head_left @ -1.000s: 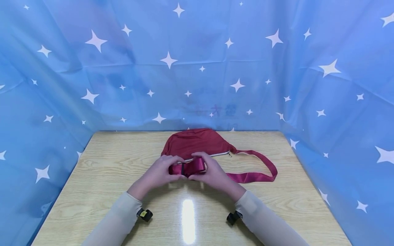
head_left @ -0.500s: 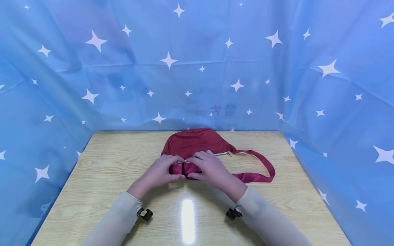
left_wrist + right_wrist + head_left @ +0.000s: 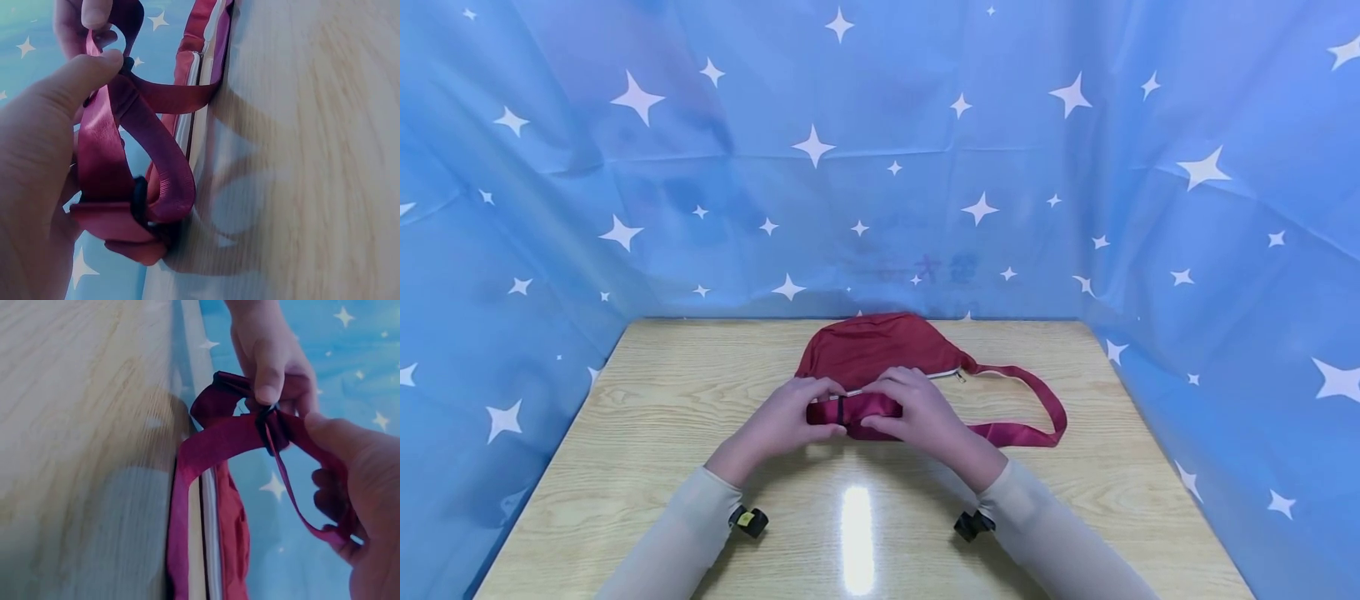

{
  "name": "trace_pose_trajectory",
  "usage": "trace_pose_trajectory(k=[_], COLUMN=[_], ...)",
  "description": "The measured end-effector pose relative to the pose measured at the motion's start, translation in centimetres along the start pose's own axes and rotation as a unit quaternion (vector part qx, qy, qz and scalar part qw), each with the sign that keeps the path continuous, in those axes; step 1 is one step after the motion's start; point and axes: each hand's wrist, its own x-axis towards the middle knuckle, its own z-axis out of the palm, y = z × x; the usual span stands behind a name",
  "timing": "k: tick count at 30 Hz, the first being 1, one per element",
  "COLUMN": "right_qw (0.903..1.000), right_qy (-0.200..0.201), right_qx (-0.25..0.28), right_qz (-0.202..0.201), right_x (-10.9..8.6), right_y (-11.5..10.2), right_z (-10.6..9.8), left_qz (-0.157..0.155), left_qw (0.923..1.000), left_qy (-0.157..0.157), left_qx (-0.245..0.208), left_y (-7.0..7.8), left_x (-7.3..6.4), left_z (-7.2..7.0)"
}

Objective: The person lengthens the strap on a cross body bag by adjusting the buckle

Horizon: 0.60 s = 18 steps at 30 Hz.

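Note:
A dark red waist bag [image 3: 880, 343] lies at the back of the table, its zipper edge towards me. Its satin strap [image 3: 868, 406] is held up in front of it between both hands. The left hand [image 3: 778, 419] pinches the strap on the left, beside a black strap slider [image 3: 840, 411]. On the slider's other side, the right hand [image 3: 919, 414] grips the webbing between thumb and fingers. In the right wrist view a narrow loop of strap [image 3: 289, 487] hangs from the slider to the right hand. A black buckle [image 3: 139, 201] holds folded webbing in the left wrist view.
The remaining strap [image 3: 1051, 404] curves over the wooden table [image 3: 685, 367] at right and joins the bag's right end. A metal zipper pull [image 3: 959, 377] shows there. A blue star-printed curtain [image 3: 880, 208] surrounds the table's back and sides.
The right hand's fingers closed over the strap loop they held spread earlier, then drew slightly right. The strap's curve at right has shifted a little left. The left hand stays nearly still, pinching the strap.

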Motion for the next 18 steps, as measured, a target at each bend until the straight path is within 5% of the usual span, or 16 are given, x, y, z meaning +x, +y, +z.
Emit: trace_pose_trajectory(k=[11,18], right_qw=[0.9978,0.9987], right_qy=[0.045,0.026], right_qx=[0.046,0.040], right_qz=[0.018,0.020], right_x=[-1.6,-1.9], right_y=[1.2,1.8], right_z=[-0.3,-0.2], left_qz=[0.003,0.002], left_qw=[0.9999,0.9999], left_qy=[0.005,0.006], left_qx=[0.010,0.011], left_y=[-0.9,-1.0], left_x=[-0.6,-0.7], left_z=[-0.2,-0.2])
